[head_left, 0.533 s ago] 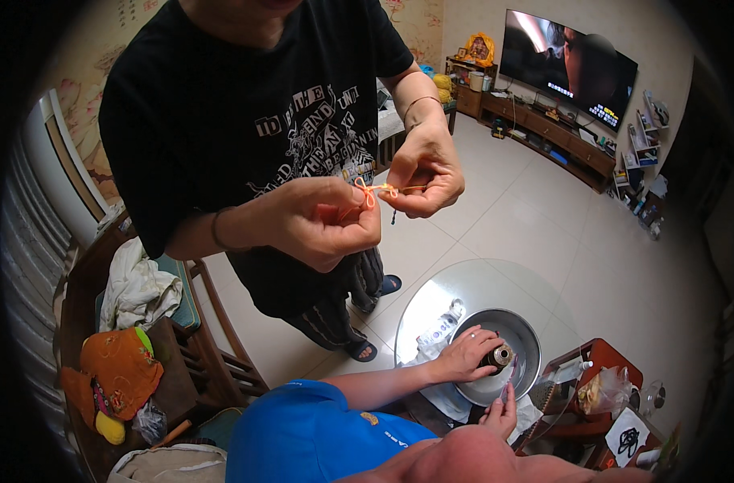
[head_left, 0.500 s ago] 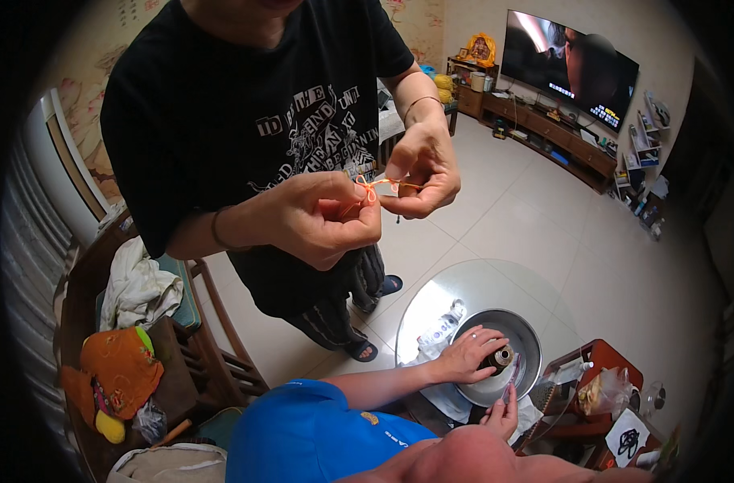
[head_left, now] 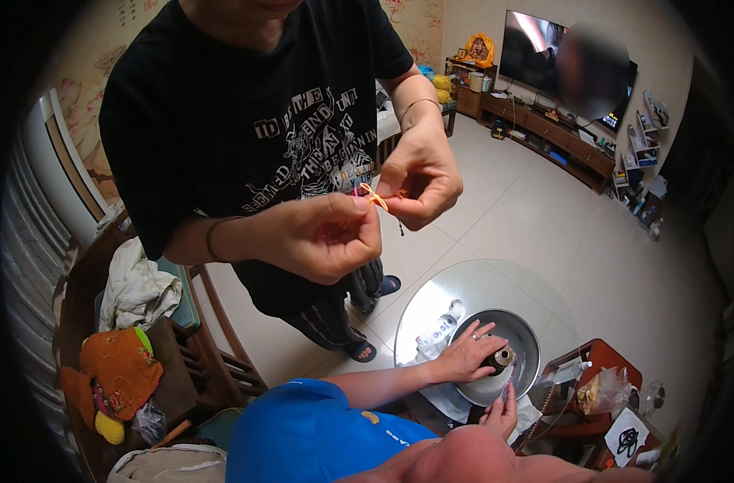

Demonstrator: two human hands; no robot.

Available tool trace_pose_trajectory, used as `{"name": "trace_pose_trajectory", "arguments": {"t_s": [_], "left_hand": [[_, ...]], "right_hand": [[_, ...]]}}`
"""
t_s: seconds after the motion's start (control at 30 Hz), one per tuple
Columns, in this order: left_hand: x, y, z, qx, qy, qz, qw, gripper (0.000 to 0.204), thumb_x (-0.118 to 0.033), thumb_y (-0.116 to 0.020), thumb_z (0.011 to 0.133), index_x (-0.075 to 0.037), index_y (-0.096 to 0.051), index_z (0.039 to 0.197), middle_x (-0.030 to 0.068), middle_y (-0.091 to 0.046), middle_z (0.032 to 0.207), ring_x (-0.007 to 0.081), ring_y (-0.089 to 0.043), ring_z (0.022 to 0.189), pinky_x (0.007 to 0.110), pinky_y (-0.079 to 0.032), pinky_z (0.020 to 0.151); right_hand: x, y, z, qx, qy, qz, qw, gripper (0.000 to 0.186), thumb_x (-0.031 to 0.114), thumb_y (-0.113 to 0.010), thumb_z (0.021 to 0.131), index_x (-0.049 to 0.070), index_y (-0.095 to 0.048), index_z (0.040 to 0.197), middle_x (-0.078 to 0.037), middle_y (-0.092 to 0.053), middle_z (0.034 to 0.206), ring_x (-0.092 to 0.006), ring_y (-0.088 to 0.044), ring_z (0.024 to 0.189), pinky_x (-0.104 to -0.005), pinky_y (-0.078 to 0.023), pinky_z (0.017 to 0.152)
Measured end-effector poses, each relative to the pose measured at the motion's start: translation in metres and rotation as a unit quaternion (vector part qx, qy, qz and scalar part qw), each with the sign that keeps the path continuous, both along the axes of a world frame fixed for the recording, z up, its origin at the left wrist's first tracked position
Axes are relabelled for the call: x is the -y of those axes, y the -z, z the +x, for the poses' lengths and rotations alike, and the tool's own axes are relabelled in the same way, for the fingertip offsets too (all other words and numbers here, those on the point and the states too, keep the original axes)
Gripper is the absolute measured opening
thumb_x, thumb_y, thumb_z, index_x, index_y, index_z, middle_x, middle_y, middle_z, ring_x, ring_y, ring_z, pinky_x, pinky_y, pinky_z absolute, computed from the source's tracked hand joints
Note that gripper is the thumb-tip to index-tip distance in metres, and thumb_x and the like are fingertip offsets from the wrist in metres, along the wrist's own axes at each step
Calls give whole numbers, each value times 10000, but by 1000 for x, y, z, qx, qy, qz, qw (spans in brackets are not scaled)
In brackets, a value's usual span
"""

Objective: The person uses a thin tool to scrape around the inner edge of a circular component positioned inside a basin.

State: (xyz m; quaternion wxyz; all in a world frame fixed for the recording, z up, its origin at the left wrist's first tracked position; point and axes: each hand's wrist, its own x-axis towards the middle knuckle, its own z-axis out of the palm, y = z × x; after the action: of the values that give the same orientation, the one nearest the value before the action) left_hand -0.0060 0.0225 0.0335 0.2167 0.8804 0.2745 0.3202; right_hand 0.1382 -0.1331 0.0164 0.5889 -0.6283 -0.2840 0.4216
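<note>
My left hand (head_left: 469,354), with a ring, reaches across from a blue sleeve (head_left: 282,427). Its fingers curl over a dark, round part with a hollow brassy end (head_left: 504,356). That part is tilted inside a wide metal basin (head_left: 536,354). At the basin's near right side my right hand (head_left: 502,412) is closed round a slim, purplish stick (head_left: 512,384), whose kind I cannot make out. Facing me, a person in a black T-shirt (head_left: 246,121) pinches an orange and pink looped string (head_left: 373,197) between the fingers of both hands.
The basin stands on a round glass table (head_left: 431,298) beside a crumpled plastic packet (head_left: 439,326). To the right, a reddish-brown stand (head_left: 624,358) carries a clear bag (head_left: 608,390). A wooden bench (head_left: 222,346) with cloths is at left; a television (head_left: 536,48) hangs behind.
The other person's hands have shifted slightly and the string loops are turned, with a dark-tipped end now hanging down. My left fingers have moved a little; the stick in my right hand sits lower.
</note>
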Motion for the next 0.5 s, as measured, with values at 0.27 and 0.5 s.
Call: {"name": "trace_pose_trajectory", "arguments": {"t_s": [0.27,0.5], "left_hand": [[-1,3,2,-31,5,20,999,712,-205,-770,809,-57,-494,1448,132,-570,1405,432,-381,1446,623,-208,1216],[-1,6,1,-5,7,7,1000,720,-194,-780,802,-57,-492,1448,140,-569,1398,433,-377,1450,627,-204,1216]], "right_hand": [[3,2,0,-1,6,3,1000,475,59,-480,1025,74,-490,1499,14,-481,707,-34,-388,487,-209,-318,387],[4,7,-2,16,20,6,1000,477,70,-493,1024,100,-502,1500,18,-487,715,-33,-400,511,-209,-327,396]]}}
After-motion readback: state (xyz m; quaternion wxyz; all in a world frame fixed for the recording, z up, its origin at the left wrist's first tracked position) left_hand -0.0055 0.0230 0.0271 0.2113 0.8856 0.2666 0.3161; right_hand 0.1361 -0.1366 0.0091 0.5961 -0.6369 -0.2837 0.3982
